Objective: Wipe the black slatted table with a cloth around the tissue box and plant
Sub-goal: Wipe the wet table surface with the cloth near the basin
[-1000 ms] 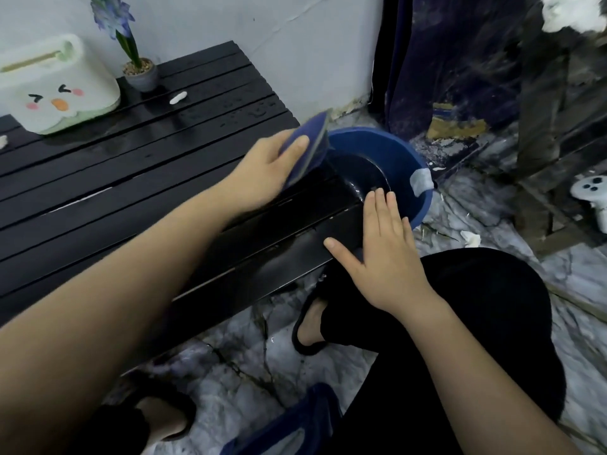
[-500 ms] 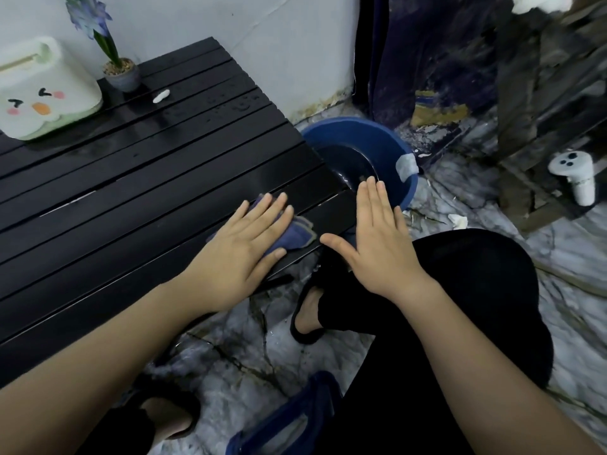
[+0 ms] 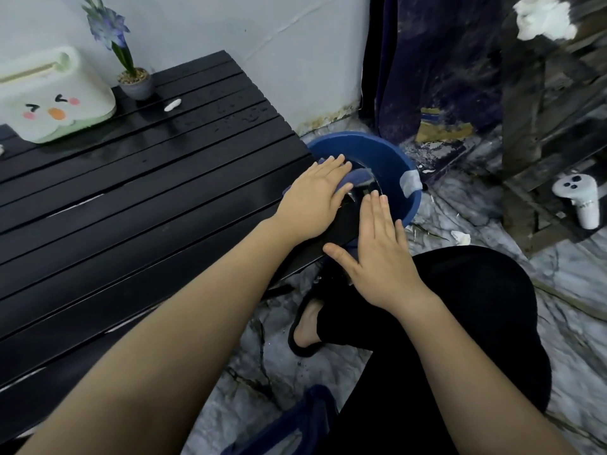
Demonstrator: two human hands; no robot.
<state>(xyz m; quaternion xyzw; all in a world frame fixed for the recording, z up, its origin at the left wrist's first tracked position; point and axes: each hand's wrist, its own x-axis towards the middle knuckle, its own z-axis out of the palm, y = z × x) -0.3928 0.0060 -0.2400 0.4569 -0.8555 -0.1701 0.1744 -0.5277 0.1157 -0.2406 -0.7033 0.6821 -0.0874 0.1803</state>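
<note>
The black slatted table [image 3: 138,205] fills the left of the head view, wet with droplets near its far end. My left hand [image 3: 312,198] presses flat on a blue cloth [image 3: 358,177] at the table's right edge, the cloth hanging partly over the blue basin. My right hand [image 3: 377,254] lies flat with fingers together on the table's near right corner, holding nothing. A white tissue box [image 3: 52,100] with a cartoon face stands at the far left. Beside it is a small potted plant [image 3: 131,77] with purple flowers.
A blue basin [image 3: 391,165] holding water sits on the marble floor against the table's right end. A small white scrap [image 3: 172,105] lies on the table near the plant. A white controller [image 3: 581,198] stands at the far right. My black-clad knee and sandalled foot are below.
My left hand has slid the cloth from the table's near edge to its right edge by the basin. A second ago it held the cloth raised above the basin. My right hand barely moved.
</note>
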